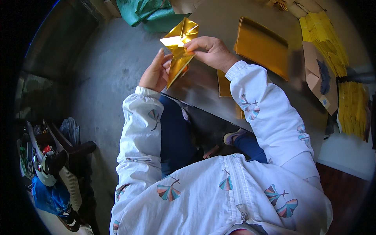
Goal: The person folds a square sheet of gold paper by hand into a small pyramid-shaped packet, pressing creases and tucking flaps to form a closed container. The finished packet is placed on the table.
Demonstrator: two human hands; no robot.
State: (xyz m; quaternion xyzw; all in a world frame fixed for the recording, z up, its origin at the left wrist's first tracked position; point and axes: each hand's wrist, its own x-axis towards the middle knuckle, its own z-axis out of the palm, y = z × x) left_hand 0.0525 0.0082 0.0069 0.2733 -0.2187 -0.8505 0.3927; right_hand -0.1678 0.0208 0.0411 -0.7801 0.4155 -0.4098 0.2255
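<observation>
Head view shows both hands pinching a folded gold foil sheet (178,49) above a grey table (219,19): left hand (156,72) grips its lower edge, right hand (209,51) its top. Gold sheets (261,46) and yellow paper bundles (325,37) lie beyond; concrete floor (105,78) lies left.

Our left hand (156,73): raised, fingers extended upward, thumb pinching. Our right hand (209,51): fingers curled, pinching. Both forearms angled inward, white-sleeved.

White fan-print zip jacket (219,188), blue trousers (176,137)
</observation>
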